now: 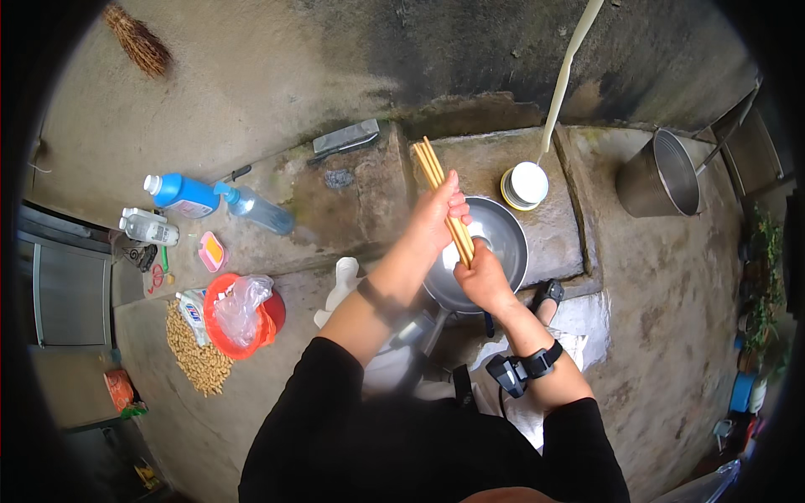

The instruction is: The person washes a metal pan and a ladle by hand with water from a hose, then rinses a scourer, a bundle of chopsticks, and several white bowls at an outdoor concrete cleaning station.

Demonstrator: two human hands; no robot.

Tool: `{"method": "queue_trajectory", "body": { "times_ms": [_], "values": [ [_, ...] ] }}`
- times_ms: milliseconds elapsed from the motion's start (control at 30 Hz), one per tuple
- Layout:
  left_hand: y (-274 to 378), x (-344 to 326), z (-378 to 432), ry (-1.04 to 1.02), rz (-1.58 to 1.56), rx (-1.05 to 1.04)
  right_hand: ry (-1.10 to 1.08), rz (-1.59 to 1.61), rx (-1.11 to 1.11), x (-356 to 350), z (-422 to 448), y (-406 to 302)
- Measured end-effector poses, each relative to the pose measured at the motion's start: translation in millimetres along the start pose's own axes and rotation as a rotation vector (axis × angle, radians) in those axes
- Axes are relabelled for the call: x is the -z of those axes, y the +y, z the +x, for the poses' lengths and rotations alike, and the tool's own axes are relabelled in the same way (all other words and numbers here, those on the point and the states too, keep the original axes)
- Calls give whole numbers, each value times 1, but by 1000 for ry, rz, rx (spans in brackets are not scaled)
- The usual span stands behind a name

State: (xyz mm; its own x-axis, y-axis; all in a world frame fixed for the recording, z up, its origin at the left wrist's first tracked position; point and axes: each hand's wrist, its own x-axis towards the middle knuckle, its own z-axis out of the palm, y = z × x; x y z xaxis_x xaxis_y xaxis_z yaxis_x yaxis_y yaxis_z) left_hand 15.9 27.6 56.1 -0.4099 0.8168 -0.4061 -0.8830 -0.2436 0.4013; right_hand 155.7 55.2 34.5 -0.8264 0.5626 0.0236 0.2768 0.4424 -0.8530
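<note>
A bundle of chopsticks (430,165) slants above a metal pan (506,248). My left hand (437,214) is closed round the middle of the bundle. Near its lower end, my right hand (483,273) grips the same sticks, and their upper tips stick out past my left hand. The pan's long handle (435,332) points towards me. Just beyond the pan, under the end of a pale hose (561,82), stands a small container with a white round top (528,182).
A large metal bucket (660,179) stands right. At left lie a blue bottle (185,195), a spray bottle (258,207) and a pink soap dish (213,251), with a red bin (277,314) beside peanuts (201,368). Raised concrete edging (582,220) borders the wet basin.
</note>
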Motion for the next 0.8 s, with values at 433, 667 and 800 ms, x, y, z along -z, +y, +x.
{"method": "queue_trajectory", "body": {
  "times_ms": [433,667,800],
  "values": [
    [-2,-5,17,-310,29,-4,-444,892,-539,27,12,-10],
    [-60,15,44,351,682,-391,-59,-305,-345,20,23,-1],
    [-10,13,57,368,513,-171,-100,-127,-258,9,14,3]
  ]
}}
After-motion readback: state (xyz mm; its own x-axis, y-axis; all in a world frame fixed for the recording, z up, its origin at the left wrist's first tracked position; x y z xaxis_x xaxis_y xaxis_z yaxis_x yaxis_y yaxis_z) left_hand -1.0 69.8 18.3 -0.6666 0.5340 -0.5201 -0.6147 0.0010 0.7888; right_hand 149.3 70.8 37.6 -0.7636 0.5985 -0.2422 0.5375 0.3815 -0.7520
